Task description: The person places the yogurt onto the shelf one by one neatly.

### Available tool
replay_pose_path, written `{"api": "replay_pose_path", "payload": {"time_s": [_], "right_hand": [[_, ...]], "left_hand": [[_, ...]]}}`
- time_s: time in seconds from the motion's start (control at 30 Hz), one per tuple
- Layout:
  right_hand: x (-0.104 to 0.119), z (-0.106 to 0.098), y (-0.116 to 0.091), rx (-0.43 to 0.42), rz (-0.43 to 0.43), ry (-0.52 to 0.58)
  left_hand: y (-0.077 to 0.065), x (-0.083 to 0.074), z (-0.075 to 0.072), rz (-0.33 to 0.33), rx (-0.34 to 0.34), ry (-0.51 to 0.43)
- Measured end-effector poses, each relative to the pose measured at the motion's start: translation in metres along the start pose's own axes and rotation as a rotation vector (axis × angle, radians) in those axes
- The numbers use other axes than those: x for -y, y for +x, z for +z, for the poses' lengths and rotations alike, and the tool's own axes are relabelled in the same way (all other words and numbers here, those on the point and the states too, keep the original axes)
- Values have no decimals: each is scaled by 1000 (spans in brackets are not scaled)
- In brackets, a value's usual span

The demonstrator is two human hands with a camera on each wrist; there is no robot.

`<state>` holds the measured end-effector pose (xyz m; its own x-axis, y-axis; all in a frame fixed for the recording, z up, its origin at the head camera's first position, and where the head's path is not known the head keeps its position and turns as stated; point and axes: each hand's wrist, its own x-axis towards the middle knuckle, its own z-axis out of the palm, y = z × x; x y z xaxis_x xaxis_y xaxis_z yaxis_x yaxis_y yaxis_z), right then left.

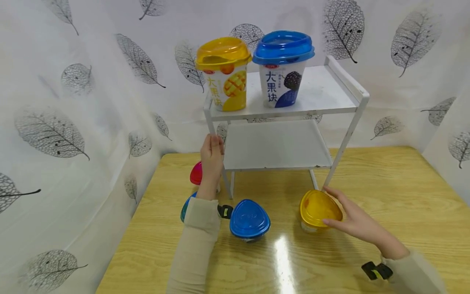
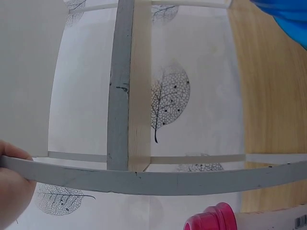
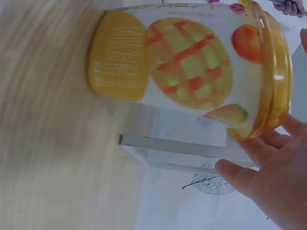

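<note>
My left hand [image 1: 212, 157] grips the front left post of a white two-tier shelf rack [image 1: 277, 145], just below its top tier. In the left wrist view, the fingers [image 2: 14, 184] wrap round that grey-white bar. At the rack's front right leg, my right hand [image 1: 354, 220] holds a yogurt cup with a yellow lid [image 1: 318, 209], thumb and fingers spread round the lid. The right wrist view shows mango pictures on this cup [image 3: 192, 64] and fingers at its lid's rim. A blue-lidded yogurt cup [image 1: 249, 220] stands on the table between my arms.
On the top tier stand a yellow-lidded mango cup [image 1: 224, 75] and a blue-lidded blackberry cup [image 1: 282, 71]. A red-lidded cup [image 1: 196, 173] and a teal-lidded one [image 1: 186, 209] are partly hidden by my left arm. Leaf-patterned cloth [image 1: 88, 134] surrounds the wooden table [image 1: 396, 183].
</note>
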<state>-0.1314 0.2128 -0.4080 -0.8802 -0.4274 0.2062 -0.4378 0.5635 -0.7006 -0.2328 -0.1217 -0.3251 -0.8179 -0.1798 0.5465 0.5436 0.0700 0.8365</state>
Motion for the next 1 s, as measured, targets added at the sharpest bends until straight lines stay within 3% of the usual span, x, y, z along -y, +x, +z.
{"api": "replay_pose_path", "payload": {"time_s": [0.23, 0.57, 0.77, 1.0], "right_hand": [[-16, 9, -13, -24, -16, 142], [-32, 15, -21, 47, 138, 235], [-46, 23, -18, 60, 90, 323], [-54, 34, -13, 79, 89, 316]], "left_hand": [[1, 0, -1, -15, -4, 8], [1, 0, 0, -18, 8, 13], [0, 1, -1, 12, 2, 24], [0, 3, -2, 38, 5, 53]]}}
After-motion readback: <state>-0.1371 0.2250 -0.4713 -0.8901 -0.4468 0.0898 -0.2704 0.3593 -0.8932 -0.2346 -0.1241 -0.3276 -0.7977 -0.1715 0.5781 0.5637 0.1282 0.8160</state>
